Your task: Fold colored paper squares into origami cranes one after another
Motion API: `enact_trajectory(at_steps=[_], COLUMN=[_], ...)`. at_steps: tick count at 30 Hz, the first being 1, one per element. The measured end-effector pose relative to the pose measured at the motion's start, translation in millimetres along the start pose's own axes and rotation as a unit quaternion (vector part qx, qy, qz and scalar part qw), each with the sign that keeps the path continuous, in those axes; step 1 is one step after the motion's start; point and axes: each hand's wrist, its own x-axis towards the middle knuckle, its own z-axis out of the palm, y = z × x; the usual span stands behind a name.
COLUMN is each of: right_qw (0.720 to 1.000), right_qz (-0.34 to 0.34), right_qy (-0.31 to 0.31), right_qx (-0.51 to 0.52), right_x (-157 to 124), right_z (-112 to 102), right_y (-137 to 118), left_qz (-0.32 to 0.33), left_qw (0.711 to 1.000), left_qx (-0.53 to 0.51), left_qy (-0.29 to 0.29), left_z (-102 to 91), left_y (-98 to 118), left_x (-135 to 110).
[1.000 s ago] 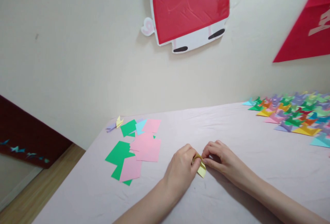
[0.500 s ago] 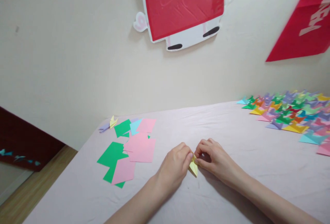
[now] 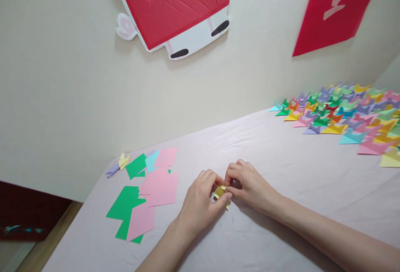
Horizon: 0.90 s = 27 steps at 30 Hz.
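Note:
A small folded piece of yellow paper sits between my two hands, just above the cloth-covered table. My left hand grips it from the left, thumb in front and fingers behind. From the right, my right hand pinches its upper edge between thumb and fingertips. Part of the paper is hidden behind my left thumb, and a pointed end sticks out below it.
Loose pink squares and green squares lie to the left. Behind them are a yellow folded paper and a purple one. Many colourful folded cranes stand in rows at the right, by the wall.
The yellow paper has turned in my hands, from a flat diamond shape to an opened fold. My left thumb has moved across its front. The whole view has shifted to the right and tilted.

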Motion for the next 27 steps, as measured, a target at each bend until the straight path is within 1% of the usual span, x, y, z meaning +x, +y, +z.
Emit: enact_trajectory(at_steps=[7,11,17,23,25,27], right_qw=[1.000,1.000,1.000,1.000,1.000,1.000], right_qz=[-0.003,-0.005,-0.007,-0.019,-0.021,-0.022], right_qy=[0.004,0.004,0.003,-0.003,-0.006,-0.006], right_qx=[-0.006,-0.010,-0.001,-0.005,-0.003,-0.001], right_x=[0,0,0,0,0,-1], right_z=[-1,-1,-2,-4,-4,-4], right_y=[-1,-2,-2,-1,-2,-2], left_qz=[-0.005,-0.012,-0.006,-0.027,-0.024,-0.003], left_qw=[0.999,0.999,0.997,0.997,0.996,0.993], left_qx=[0.005,-0.018,-0.048,-0.053,-0.031,0.021], left_qy=[0.035,0.040,0.055,0.052,0.079,0.115], left_z=[5.6,6.1,6.8,9.4,9.1,8.6], left_y=[-3,-3,-2,-2,2,8], left_x=[3,3,3,2,-4,-14])
